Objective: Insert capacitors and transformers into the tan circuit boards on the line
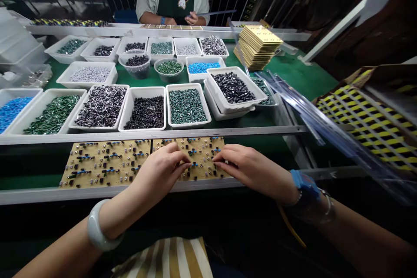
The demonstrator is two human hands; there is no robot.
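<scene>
Striped cloth (169, 260) nearest; left hand (164, 163) and right hand (252, 167) pinched, contents unclear; circuit-board row (124, 165) runs crosswise.

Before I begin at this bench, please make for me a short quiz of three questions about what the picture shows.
1. Choose one. On which wrist is the pale bangle?
A) left
B) right
C) both

2. True or false: the fingertips of the left hand and of the right hand are both at the right-hand board.

3. Fill in the colour: directly to the right of the round tub of green parts is a rectangular tray of ____ parts.

Key: 1. A; 2. true; 3. blue
</scene>
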